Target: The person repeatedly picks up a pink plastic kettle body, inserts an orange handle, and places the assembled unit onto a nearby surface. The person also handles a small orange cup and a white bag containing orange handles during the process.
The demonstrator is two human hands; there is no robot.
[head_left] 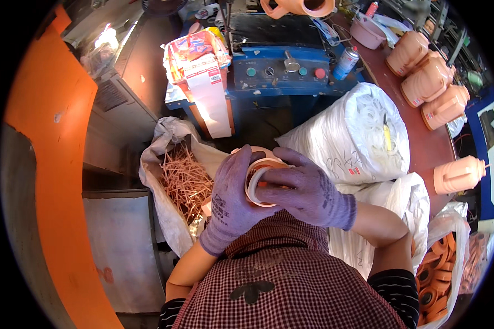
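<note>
Both gloved hands meet dead center on an orange round cap (259,183): left hand (231,200) has its grip wrapped around it, right hand (306,192) pinches the rim. Sack of orange scrap strips (185,183) at 9 o'clock, white bag (357,134) at 2.

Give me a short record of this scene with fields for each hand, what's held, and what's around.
left hand: gloved left hand cups the orange cap from the left
right hand: gloved right hand, fingers reaching into the cap's opening
left of hands: sack of thin orange strips
right of hands: white bag of rings
bench: orange jugs
lower right: bag of orange caps
</note>
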